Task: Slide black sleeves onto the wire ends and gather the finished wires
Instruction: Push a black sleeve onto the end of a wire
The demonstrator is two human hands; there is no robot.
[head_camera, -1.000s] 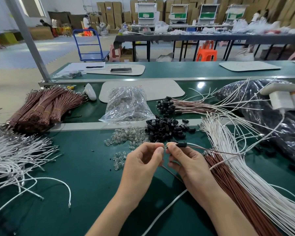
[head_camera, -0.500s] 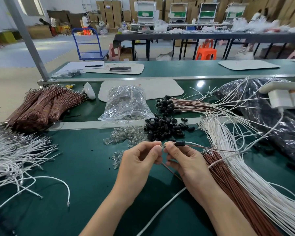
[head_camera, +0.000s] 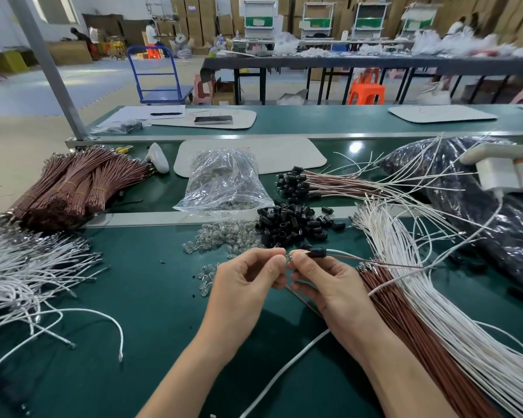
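Observation:
My left hand and my right hand meet fingertip to fingertip above the green table. The right hand pinches a brown and a white wire pair just behind a black sleeve that sits on the wires. The left hand pinches the small metal wire ends poking out beyond the sleeve. A pile of loose black sleeves lies just beyond the hands. Finished sleeved wires lie further back.
Brown and white wires fan out at right. White wires spread at left, bundled brown wires behind them. Clear small parts and a clear bag sit centre; a dark bag at right.
The hands have stayed together at the same spot; the fingertips shifted only slightly on the wire ends.

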